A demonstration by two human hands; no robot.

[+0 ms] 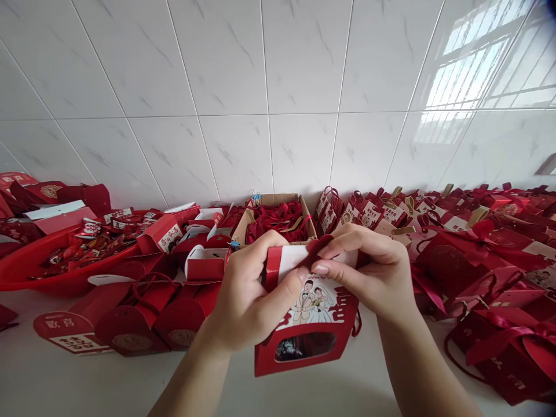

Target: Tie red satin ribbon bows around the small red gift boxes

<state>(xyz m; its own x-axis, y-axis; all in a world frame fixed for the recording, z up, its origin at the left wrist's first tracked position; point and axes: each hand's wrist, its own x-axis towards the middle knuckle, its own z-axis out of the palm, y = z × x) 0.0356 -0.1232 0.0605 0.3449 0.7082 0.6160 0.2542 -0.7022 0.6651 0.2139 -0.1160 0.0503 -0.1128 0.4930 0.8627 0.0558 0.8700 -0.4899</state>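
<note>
A red candy gift box is up in front of me, tilted, with a cartoon bride and groom on its face and a clear window low down; something dark and shiny shows through it. My left hand is closed round its left side, thumb pressed on the front near the top. At the top edge my right hand pinches a dark red strip that looks like ribbon, between thumb and fingers. Most of the strip is hidden behind the fingers. A cord loop hangs at the box's right side.
Behind my hands stands a cardboard box of red ribbons. On the left are a red basin of wrapped sweets and several open red boxes. Rows of closed gift boxes crowd the right. A tiled wall bounds the back.
</note>
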